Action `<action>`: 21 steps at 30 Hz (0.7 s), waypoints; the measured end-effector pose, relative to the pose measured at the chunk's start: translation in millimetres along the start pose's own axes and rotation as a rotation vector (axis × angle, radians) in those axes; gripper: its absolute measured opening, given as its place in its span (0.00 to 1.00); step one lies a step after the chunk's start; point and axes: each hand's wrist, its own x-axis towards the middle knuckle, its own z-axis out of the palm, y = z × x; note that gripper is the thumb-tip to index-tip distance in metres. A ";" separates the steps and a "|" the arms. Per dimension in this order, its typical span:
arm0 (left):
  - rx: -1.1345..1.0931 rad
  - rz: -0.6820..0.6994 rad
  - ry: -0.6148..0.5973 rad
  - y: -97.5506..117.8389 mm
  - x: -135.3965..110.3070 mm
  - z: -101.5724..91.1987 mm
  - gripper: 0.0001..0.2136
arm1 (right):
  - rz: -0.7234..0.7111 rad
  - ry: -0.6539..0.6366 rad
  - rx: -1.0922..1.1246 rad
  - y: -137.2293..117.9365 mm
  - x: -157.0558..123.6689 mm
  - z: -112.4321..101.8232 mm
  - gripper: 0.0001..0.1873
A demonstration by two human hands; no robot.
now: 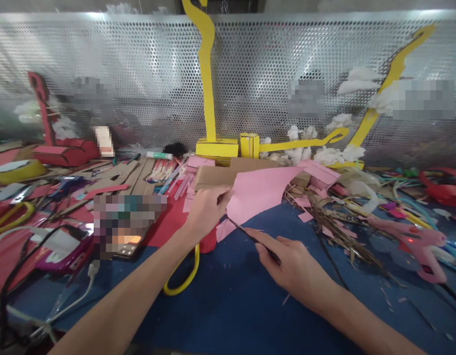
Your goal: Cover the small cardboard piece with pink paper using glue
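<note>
My left hand [209, 209] is closed at the left edge of a pink sheet [263, 190], pinching it with thumb and fingers. The sheet is held up at a slant above the blue table. In my right hand [285, 254] is a slim dark tool [255, 237], gripped like a pen; I cannot tell its exact kind. Its thin tip points at the lower left corner of the sheet, near a small pink strip [225, 230]. Below my left hand lies a yellow ring-shaped handle [183, 283], partly hidden by my forearm.
A pink glue gun [420, 241] lies at right, its red light on, near a bundle of twigs [346, 239]. At left are a phone [130, 244] and cables. Yellow cardboard pieces [216, 148] stand at the back before a perforated metal screen [146, 64].
</note>
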 end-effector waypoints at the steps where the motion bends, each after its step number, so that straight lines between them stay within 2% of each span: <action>1: -0.003 -0.001 0.006 -0.7 0.3 -0.2 0.14 | 0.016 -0.004 0.023 -0.6 0.4 -1.0 0.23; 6: 0.009 0.008 0.022 -6.7 1.7 -0.9 0.16 | 0.049 -0.034 0.075 1.2 -1.9 -1.0 0.23; 13: 0.003 0.007 0.010 -6.2 2.6 -1.0 0.16 | -0.046 0.022 -0.029 5.0 -4.7 5.1 0.22; 21: 0.037 -0.002 -0.026 0.6 -1.0 1.8 0.17 | -0.101 0.014 -0.150 6.8 -4.7 13.2 0.23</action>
